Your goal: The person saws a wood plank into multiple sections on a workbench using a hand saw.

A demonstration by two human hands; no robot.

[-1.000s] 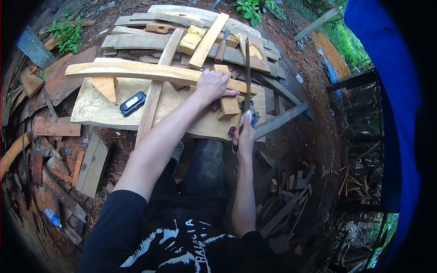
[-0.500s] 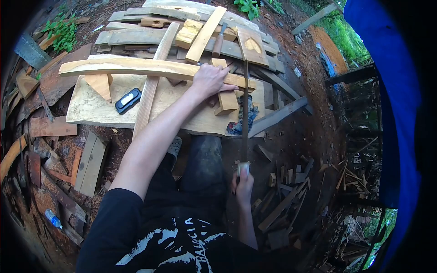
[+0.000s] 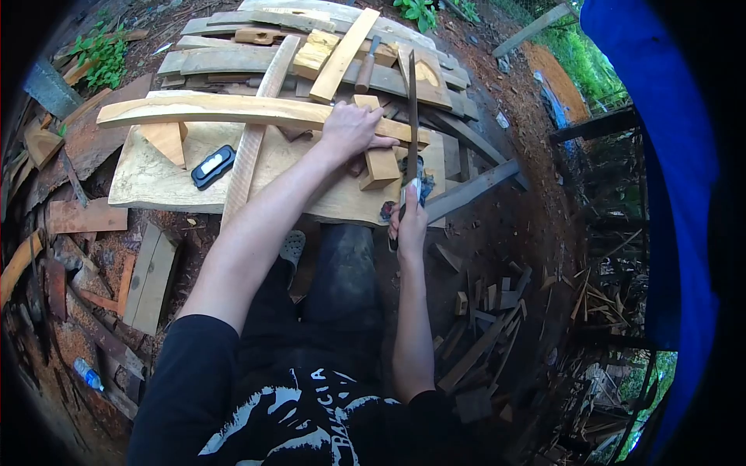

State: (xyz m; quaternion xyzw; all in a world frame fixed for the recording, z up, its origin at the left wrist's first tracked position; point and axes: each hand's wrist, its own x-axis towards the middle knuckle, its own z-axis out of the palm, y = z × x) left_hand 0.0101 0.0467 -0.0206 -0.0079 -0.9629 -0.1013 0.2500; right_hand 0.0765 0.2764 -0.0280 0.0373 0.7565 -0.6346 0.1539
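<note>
My left hand (image 3: pixel 350 130) is closed over a long pale wooden bar (image 3: pixel 210 110), its thumb stretched across a short wooden block (image 3: pixel 379 167). The bar lies crosswise above a thick wooden slab (image 3: pixel 311 198), near whose front right corner my right hand (image 3: pixel 410 221) grips a handsaw (image 3: pixel 413 101) by its handle. The saw's blade points away from me and crosses the bar close to its right end. Whether the teeth are in the wood cannot be made out. A rough-sawn strip (image 3: pixel 250 147) passes beneath the bar on the left.
A chisel (image 3: pixel 367 70), a wooden hand plane (image 3: pixel 259 36) and several boards lie at the back. On the slab rests a black case with a white top (image 3: pixel 213 167). Offcuts (image 3: pixel 489 318) litter the ground to the right; a blue tarp (image 3: pixel 660 155) hangs beyond.
My right hand has pushed the saw forward, from below the slab's front edge up to its corner. My left hand stays on the bar. The view has shifted slightly.
</note>
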